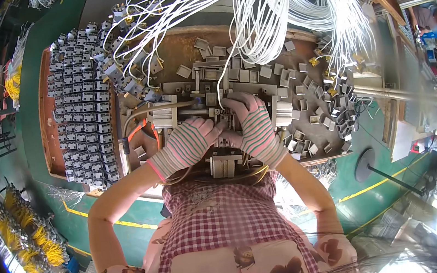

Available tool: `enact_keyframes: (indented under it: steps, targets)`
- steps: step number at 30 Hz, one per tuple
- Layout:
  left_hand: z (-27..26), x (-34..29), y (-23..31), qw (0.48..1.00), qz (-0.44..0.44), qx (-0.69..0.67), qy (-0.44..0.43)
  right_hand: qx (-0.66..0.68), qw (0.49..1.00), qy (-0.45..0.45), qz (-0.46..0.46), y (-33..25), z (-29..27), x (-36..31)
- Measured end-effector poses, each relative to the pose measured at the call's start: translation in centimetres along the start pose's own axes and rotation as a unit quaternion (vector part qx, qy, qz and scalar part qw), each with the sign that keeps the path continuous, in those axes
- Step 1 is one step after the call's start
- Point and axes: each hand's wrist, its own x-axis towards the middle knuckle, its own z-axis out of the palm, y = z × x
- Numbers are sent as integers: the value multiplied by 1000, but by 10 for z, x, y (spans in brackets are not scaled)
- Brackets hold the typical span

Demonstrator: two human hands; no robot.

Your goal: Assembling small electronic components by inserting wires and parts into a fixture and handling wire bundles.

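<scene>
Both my hands wear striped knit gloves and meet over a small metal fixture [222, 119] on the bench. My left hand [189, 141] comes in from the left, its fingers bent and pressed together at the fixture's front. Across from it, my right hand [253, 126] curls its fingers over the fixture's right side. What either set of fingertips pinches is hidden. A single white wire [219, 88] runs down from the large bundle of white wires [263, 14] and ends beside my right fingertips. Below the hands sits a metal cylinder-like block [222, 166].
Loose small metal housings [327, 105] lie scattered on the right of the wooden bench. At left, a tray [48, 120] holds neat rows of grey and black assembled parts [82, 107]. An orange-handled tool [151, 131] lies near my left hand. A round-based stand [364, 164] is on the green floor.
</scene>
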Motion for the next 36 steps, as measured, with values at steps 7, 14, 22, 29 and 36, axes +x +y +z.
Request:
enact_keyframes:
  steps: [7,14,22,29,36]
  targets:
    - [-10,0,1,996,20,76,-47,-20,1000,0,-11,-5,0,2]
    - [-6,-3,6,993,10,108,-48,-17,999,18,-38,-2,1,2]
    - [-18,-23,9,949,-108,-252,157,197,953,216,80,-2,-45,-57]
    - [-3,10,14,730,-248,-600,215,251,924,257,131,18,-40,-64]
    - [-51,12,20,744,-195,-635,67,120,965,214,87,5,-33,-45]
